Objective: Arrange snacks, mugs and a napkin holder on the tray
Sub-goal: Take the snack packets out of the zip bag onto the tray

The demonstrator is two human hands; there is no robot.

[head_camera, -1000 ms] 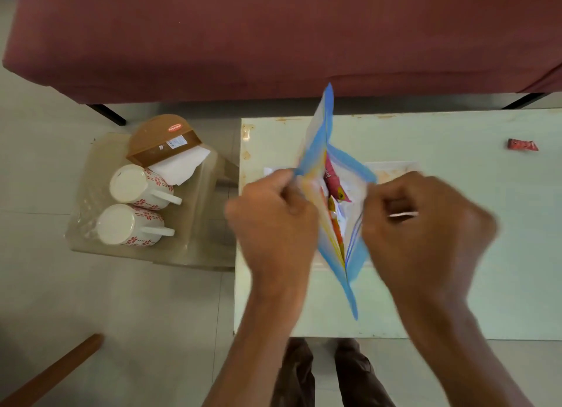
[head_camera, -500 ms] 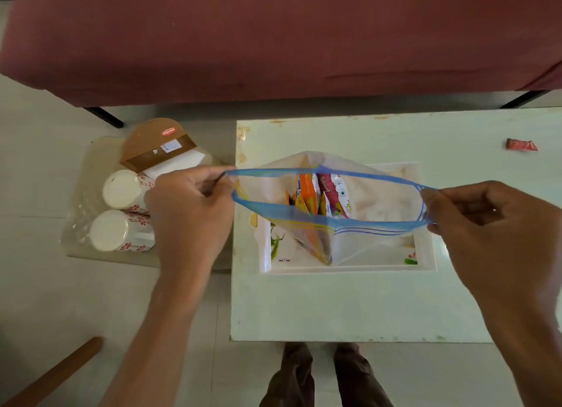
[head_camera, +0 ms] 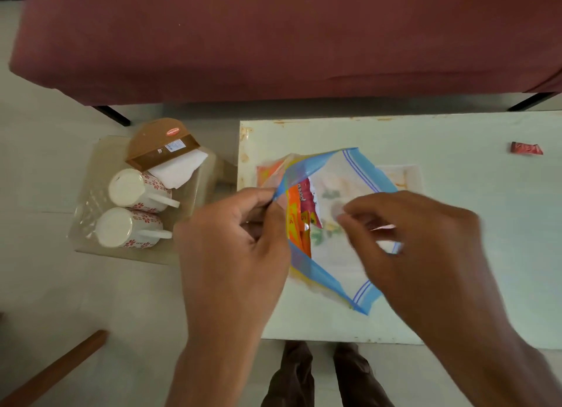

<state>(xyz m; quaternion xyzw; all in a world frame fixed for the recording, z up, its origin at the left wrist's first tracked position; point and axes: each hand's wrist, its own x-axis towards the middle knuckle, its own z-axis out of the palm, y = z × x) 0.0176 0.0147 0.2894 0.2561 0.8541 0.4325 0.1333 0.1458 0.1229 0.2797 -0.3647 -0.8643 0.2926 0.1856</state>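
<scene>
The fingers (head_camera: 267, 204) of my left hand (head_camera: 234, 239) pinch the blue edge of a clear zip bag (head_camera: 343, 175), at its left side, and so the mouth of the bag is held open over the bench (head_camera: 456, 151). My right hand (head_camera: 419, 242) is at the right side of the mouth. It is blurred, so I cannot tell if its fingers (head_camera: 349, 215) grip the bag or only reach toward it; they look half curled.

Inside the bag I see the snack packets (head_camera: 299, 212), orange, yellow and dark red, standing close to my left hand. Under the bag lies the white tray (head_camera: 410, 175); only its far right corner shows clearly, the rest is seen through the plastic.

To the left of the bench, on the floor, there is a clear plastic box (head_camera: 100, 175). In it lie two white mugs (head_camera: 133, 190) with red flower pattern, on their sides, handles pointing to the right, one in front of the other. Behind them is the brown napkin holder (head_camera: 161, 145), tilted, with white napkins (head_camera: 179, 169) coming out of it.

One small red packet (head_camera: 526, 148) lies alone on the bench, far right, well apart from the tray.
</scene>
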